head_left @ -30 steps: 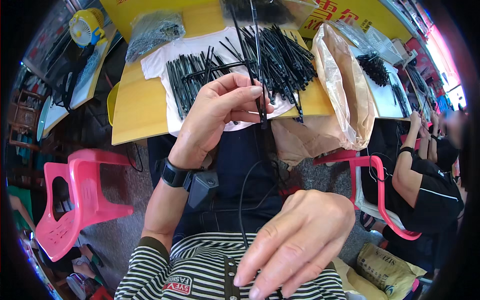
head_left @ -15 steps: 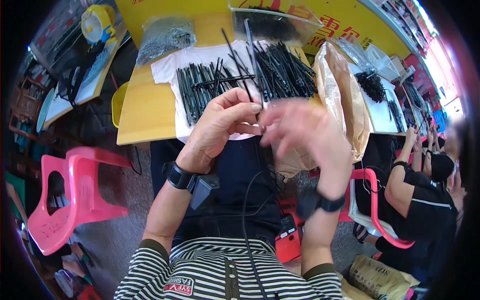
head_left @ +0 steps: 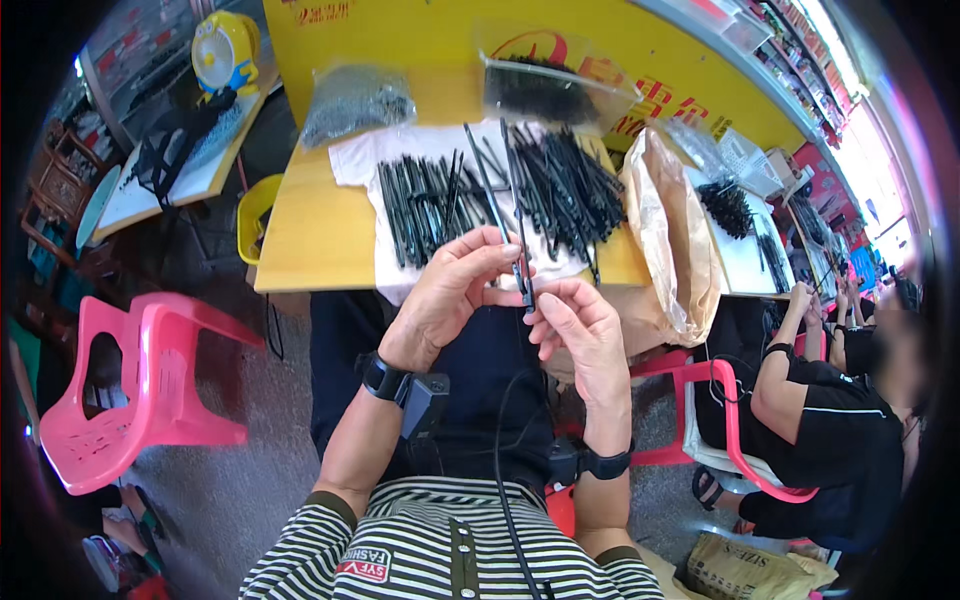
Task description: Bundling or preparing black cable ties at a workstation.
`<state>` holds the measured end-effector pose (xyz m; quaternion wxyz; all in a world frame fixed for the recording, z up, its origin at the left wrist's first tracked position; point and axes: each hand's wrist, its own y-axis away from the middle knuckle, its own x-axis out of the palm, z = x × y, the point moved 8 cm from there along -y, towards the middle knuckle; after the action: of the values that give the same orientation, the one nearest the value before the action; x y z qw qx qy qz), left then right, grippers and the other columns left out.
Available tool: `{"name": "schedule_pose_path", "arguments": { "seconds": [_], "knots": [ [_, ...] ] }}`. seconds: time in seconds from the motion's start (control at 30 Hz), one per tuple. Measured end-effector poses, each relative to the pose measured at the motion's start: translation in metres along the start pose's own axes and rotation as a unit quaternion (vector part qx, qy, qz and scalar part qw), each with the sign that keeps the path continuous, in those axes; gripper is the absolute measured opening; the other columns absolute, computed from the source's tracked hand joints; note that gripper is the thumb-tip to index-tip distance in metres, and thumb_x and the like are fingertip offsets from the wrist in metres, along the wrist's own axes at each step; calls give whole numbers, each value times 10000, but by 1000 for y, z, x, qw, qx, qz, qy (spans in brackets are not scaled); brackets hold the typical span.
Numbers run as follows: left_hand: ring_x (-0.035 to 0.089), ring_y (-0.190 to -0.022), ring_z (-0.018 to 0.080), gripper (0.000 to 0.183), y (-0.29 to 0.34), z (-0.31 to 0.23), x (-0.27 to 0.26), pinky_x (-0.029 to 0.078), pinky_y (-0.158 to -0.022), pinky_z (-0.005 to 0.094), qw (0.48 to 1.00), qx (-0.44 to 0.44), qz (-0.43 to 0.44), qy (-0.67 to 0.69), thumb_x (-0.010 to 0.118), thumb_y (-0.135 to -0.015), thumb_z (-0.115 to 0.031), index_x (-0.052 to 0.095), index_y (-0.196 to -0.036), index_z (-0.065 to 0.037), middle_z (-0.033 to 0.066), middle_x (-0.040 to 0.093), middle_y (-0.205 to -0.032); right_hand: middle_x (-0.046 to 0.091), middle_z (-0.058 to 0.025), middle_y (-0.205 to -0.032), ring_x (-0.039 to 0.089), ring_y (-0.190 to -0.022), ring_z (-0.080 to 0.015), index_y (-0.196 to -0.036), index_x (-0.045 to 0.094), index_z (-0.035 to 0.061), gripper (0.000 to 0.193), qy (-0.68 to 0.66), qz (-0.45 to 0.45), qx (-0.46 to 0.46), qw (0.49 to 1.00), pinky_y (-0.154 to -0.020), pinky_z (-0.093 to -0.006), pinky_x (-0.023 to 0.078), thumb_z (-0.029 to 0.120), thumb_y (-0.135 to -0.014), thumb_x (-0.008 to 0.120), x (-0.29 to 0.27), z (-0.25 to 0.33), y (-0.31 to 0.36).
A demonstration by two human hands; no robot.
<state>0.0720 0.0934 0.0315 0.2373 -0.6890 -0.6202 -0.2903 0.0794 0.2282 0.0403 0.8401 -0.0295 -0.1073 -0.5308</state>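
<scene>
My left hand pinches a pair of long, thin black rods that stand nearly upright and come together at their lower end. At that lower end my right hand has its thumb and fingertips closed; a small fitting there is too tiny to make out. Beyond my hands, a pale pink cloth covers part of the wooden table. On it lie two heaps of similar parts: a left pile of black rods and a right pile of black rods.
A clear bag of small grey parts and a clear bin of black parts stand at the back. An open brown paper bag is at the table's right edge. Pink chairs flank me; a co-worker in black sits right.
My right hand, blurred before, has come in to the rods' lower end. The rods now lean slightly less far apart. The whole view has shifted a little.
</scene>
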Motion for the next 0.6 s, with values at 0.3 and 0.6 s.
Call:
{"name": "schedule_pose_path", "arguments": {
  "seconds": [0.3,0.6],
  "knots": [
    [608,-808,87,123,8,12,-14,549,-689,254,997,24,-15,-67,616,-860,-157,612,-910,-46,32,634,-902,613,-17,-773,563,-635,-54,-963,577,10,177,96,-59,-21,993,-541,-183,465,133,-854,643,4,-16,4],
    [627,-843,124,217,10,14,1,551,-752,268,999,11,36,-31,556,-910,-179,594,-1029,-2,71,635,-918,626,-29,-792,567,-637,-56,-961,586,9,161,50,-95,-41,993,-550,-180,468,114,-854,644,-2,-4,14]
  ]
}}
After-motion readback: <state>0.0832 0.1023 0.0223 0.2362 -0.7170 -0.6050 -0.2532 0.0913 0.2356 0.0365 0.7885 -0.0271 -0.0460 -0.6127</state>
